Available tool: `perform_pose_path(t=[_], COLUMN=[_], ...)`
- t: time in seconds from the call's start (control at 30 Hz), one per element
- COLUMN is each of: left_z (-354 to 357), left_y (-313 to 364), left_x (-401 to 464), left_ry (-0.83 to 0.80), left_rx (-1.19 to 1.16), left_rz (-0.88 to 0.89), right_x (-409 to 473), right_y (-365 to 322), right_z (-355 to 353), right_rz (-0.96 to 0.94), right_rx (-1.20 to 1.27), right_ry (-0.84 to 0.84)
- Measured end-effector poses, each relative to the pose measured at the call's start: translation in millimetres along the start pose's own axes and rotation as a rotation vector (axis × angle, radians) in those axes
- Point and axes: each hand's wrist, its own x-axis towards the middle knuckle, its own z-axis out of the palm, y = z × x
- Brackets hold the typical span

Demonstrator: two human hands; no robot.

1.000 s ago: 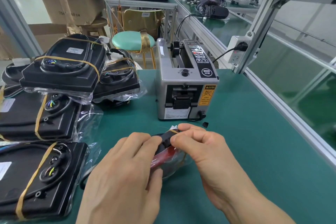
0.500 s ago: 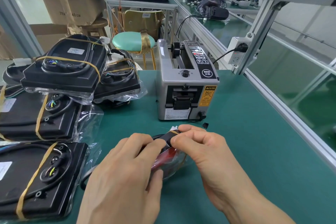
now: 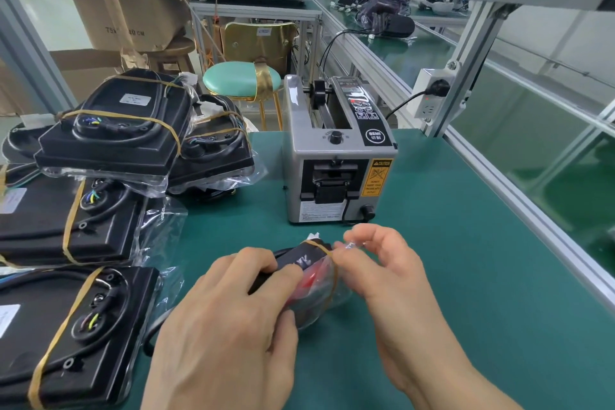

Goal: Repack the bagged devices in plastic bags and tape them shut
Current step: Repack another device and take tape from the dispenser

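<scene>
Now both hands, left hand [image 3: 229,316] and right hand [image 3: 382,270], grip the bagged device [image 3: 312,276] between them.

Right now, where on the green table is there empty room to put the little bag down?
The widest bare mat lies right of the tape machine, out to the metal rail. A smaller strip is open between the stacked devices and the machine. The left side is crowded with those devices, and both hands, left and right, fill the near middle, holding the bag.
</scene>
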Motion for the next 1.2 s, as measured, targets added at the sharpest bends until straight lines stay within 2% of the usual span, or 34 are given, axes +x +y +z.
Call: perform_pose_path(t=[0.07, 0.13, 0.23, 0.33, 0.47, 0.57, 0.6, 0.67, 0.73, 0.77, 0.9, 0.97, 1.07, 1.2], left_z=[0, 2, 1, 2, 4, 5, 4, 0, -5, -8, -10, -10, -14, -20], left_y=[0, 0, 0, -1, -2, -9, -12, -17, -22, -23, -24, -21, -10, -1], left_x=[0, -1, -3, -5, -5, -3, -2, -1, -2, -3, -9, -10, -1, 5], left_ry=[0.016, 0.030, 0.064, 0.084, 0.003, -0.063, -0.069, -0.060, -0.002, 0.040, 0.146, 0.159, 0.148, 0.170], left_rx=[0.004, 0.013, -0.007, -0.003, 0.040, 0.115, 0.111, 0.083, 0.004, -0.061, -0.500, -0.694, -0.814, -0.870], left_rz=[0.005, 0.009, 0.004, 0.013, 0.031, 0.074, 0.075, 0.079, 0.064, 0.045, -0.140, -0.199, -0.212, -0.244], right_x=[-1, -2, 1, 12, 11, 19, 21, 25, 24, 23, 19, 15, 10, 7], right_y=[1, 3, 4, 5, 7, 14, 16, 21, 28, 29, 14, 3, -15, -19], right_z=[0, 5, 11, 1, -2, -10, -16, -29, -36, -38, -43, -45, -42, -42], right_rz=[-0.025, -0.069, -0.130, -0.146, -0.156, -0.188, -0.157, -0.056, -0.043, -0.094, -0.315, -0.479, -0.714, -0.722], right_rx=[-0.007, -0.145, -0.289, -0.221, -0.234, -0.251, -0.194, -0.133, -0.213, -0.237, -0.178, -0.258, -0.352, -0.306], right_ry=[-0.042, -0.110, -0.118, -0.050, -0.168, -0.147, -0.180, -0.413, -0.638, -0.672, -0.551, -0.468, -0.420, -0.435])
